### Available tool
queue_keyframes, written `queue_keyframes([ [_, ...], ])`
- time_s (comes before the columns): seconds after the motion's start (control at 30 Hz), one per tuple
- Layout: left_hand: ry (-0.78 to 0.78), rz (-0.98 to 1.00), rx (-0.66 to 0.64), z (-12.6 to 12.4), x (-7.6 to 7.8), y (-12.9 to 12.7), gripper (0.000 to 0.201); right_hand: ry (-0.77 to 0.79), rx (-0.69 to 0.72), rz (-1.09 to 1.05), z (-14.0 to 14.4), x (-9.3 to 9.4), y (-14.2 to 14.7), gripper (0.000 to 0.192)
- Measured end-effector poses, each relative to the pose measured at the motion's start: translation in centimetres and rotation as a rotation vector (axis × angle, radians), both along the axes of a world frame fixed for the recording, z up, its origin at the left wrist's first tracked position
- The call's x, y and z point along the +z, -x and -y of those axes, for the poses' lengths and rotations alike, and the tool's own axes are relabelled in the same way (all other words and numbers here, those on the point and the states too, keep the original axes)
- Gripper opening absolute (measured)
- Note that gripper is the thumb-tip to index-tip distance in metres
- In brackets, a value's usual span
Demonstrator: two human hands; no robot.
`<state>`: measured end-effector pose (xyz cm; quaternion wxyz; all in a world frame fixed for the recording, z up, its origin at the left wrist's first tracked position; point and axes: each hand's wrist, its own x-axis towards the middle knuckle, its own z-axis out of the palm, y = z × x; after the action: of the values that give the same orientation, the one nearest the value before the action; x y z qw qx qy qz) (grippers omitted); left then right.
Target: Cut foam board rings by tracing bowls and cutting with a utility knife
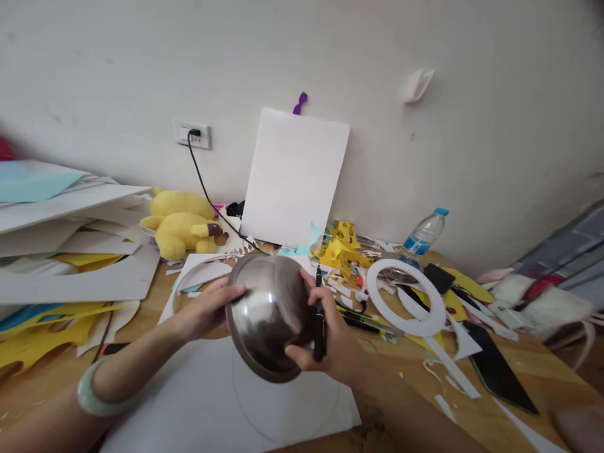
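Note:
Both hands hold a shiny metal bowl, tilted above a white sheet. My left hand grips its left rim, thumb on the outside. With fingers and thumb, my right hand grasps the bowl's right side and also keeps a black marker pen upright against it. A thin drawn circle shows on the sheet, partly covered by the bowl. The inside of the bowl is turned away or hidden.
Stacked boards lie at left beside a yellow plush toy. A white board leans on the wall. To the right are a white ring, a utility knife, yellow scraps, a water bottle and a phone.

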<state>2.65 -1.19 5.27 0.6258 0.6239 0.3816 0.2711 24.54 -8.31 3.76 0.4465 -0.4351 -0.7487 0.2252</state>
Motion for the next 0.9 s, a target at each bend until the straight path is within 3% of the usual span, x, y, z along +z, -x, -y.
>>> queue_keyframes([
  [0.07,0.064,0.128,0.116,-1.0,0.2,1.1,0.043,-0.053,-0.036,0.056,-0.4,0.2,0.8,0.054],
  [0.17,0.128,0.309,0.267,-3.1,0.9,2.6,0.025,-0.129,-0.103,0.123,-1.2,0.3,-0.6,0.043],
  [0.27,0.080,0.565,0.531,-5.6,1.5,4.0,0.014,-0.228,-0.286,0.263,-2.6,-0.4,-4.7,0.030],
  [0.33,0.015,0.669,0.615,-7.2,1.5,4.7,0.015,-0.249,-0.446,0.366,-3.9,-1.2,-8.5,0.025],
  [0.4,-0.030,0.741,0.689,-8.6,1.2,5.4,0.020,-0.172,-0.668,0.469,-4.9,-2.0,-12.8,0.029],
  [0.53,-0.017,0.770,0.807,-10.6,-0.2,6.8,0.021,0.177,-1.037,0.703,-5.6,-3.2,-20.9,0.030],
  [0.67,0.018,0.709,0.850,-11.8,-1.6,7.9,0.018,0.347,-1.197,0.694,-4.7,-4.7,-26.3,0.039],
  [0.77,0.021,0.630,0.856,-12.2,-2.3,8.2,0.012,0.420,-1.184,0.623,-3.8,-5.7,-28.0,0.039],
  [0.9,0.042,0.498,0.837,-12.4,-3.2,8.2,0.017,0.415,-1.187,0.662,-2.7,-5.7,-27.9,0.035],
])
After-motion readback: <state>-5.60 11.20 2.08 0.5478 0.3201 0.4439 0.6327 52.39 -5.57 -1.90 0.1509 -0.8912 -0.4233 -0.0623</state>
